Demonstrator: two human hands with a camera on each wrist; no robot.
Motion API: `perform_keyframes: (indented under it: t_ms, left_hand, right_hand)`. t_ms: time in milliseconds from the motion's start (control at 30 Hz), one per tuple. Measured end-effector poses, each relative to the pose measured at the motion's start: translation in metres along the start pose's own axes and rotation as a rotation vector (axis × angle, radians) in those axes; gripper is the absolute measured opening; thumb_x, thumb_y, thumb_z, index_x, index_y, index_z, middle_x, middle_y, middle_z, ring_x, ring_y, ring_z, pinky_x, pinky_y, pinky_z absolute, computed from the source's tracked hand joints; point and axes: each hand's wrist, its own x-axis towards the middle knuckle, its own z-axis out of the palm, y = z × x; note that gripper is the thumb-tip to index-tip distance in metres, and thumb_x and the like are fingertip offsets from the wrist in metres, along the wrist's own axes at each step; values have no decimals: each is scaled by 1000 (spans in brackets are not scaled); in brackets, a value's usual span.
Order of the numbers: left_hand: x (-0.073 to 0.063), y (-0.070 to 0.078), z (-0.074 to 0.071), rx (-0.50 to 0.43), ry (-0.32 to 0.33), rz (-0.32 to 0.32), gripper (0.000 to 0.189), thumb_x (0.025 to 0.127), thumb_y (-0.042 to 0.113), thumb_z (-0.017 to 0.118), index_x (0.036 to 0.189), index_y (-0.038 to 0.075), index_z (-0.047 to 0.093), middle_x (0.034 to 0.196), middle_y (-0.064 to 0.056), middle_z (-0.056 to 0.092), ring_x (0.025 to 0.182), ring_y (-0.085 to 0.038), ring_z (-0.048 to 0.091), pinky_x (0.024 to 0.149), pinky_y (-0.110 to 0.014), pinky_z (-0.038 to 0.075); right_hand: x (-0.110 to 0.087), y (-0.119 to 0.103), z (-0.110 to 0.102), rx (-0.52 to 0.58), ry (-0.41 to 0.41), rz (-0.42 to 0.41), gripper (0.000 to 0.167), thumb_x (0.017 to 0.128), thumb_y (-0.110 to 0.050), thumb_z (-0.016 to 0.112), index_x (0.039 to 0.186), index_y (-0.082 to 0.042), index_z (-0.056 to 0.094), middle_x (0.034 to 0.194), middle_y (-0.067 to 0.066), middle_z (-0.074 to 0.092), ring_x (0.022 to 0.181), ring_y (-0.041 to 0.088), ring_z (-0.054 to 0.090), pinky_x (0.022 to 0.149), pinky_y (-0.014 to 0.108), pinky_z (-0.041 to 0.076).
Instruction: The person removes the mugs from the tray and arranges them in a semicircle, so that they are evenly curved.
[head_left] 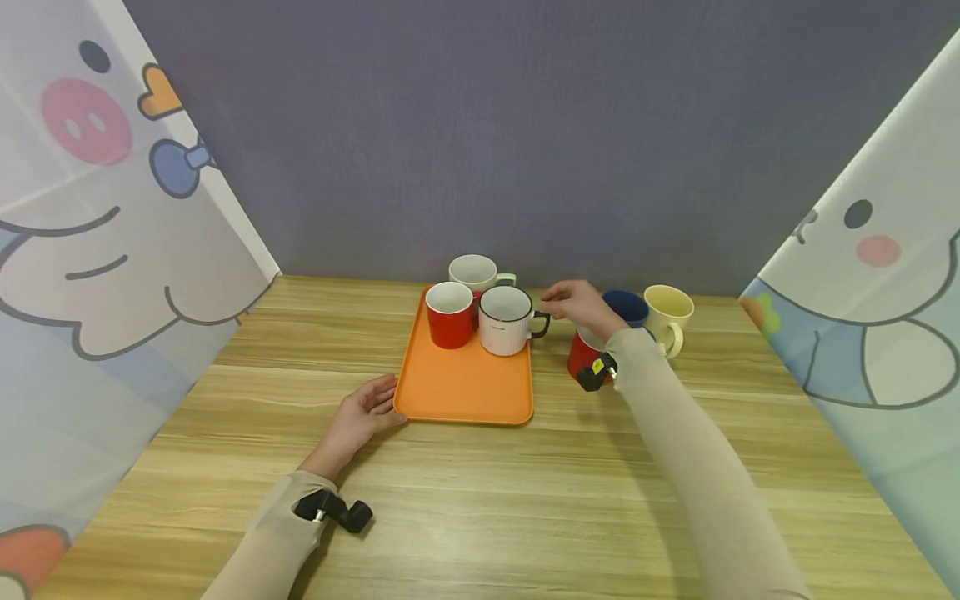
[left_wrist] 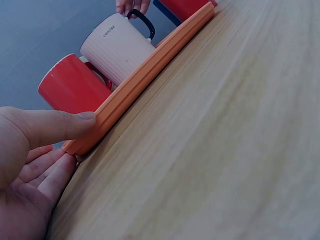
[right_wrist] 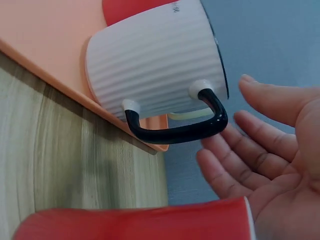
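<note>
My left hand (head_left: pixel 366 408) holds the front left corner of an orange tray (head_left: pixel 462 392), thumb along the front side and fingers at the left side. On the tray stand a red mug (head_left: pixel 450 326) and a white ribbed mug (head_left: pixel 503 328) with black rim and handle; a pale mug (head_left: pixel 472 268) is behind them, partly hidden. My right hand (head_left: pixel 581 304) is beside the white mug's black handle (right_wrist: pixel 180 132). In the right wrist view its fingers are spread, apart from the handle, and grip nothing.
Right of the tray, close under my right forearm, stand a second red mug (head_left: pixel 579 354), a dark blue mug (head_left: pixel 627 307) and a yellow mug (head_left: pixel 669 310). A grey wall (head_left: pixel 480 133) rises behind the wooden table (head_left: pixel 465 508); printed cloth panels flank both sides.
</note>
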Motion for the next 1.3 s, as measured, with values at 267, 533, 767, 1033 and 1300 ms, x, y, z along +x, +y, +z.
perform_keyframes:
  t_ms: [267,533,767,1033,1300]
  left_hand:
    - [0,-1,0,-11,8,14,73,83,-15,69,146,-16,32,147,-35,38,135,-45,42,102,-27,48]
    - [0,-2,0,-8,5,22,73,83,-14,69,146,-16,32,147,-35,38,135,-46,41,104,-29,48]
    - [-1,-2,0,-10,10,10,72,84,-15,69,146,-16,33,147,-35,37,135,-45,40,104,-28,47]
    - [-1,0,2,-3,0,2,73,84,-13,70,146,-16,32,148,-35,37,136,-45,41,105,-30,47]
    - [-1,1,1,-7,5,1,74,83,-14,70,147,-15,32,148,-34,38,136,-44,41,105,-31,46]
  right_hand:
    - [4,-6,3,-262,-100,8,34,94,-24,68,114,3,72,110,17,70,99,34,62,86,41,55]
    - [6,-12,5,-424,-177,-8,35,97,-24,62,112,5,73,105,18,71,86,25,57,77,35,50]
    - [7,-13,5,-446,-205,-31,31,98,-22,59,101,6,72,82,9,65,72,19,47,63,27,36]
    - [7,-11,9,-404,-159,7,28,96,-19,60,84,5,67,65,-1,45,64,17,37,60,27,29]
    - [6,-18,17,-262,-128,57,27,96,-15,57,86,6,71,80,10,65,76,22,54,74,31,49]
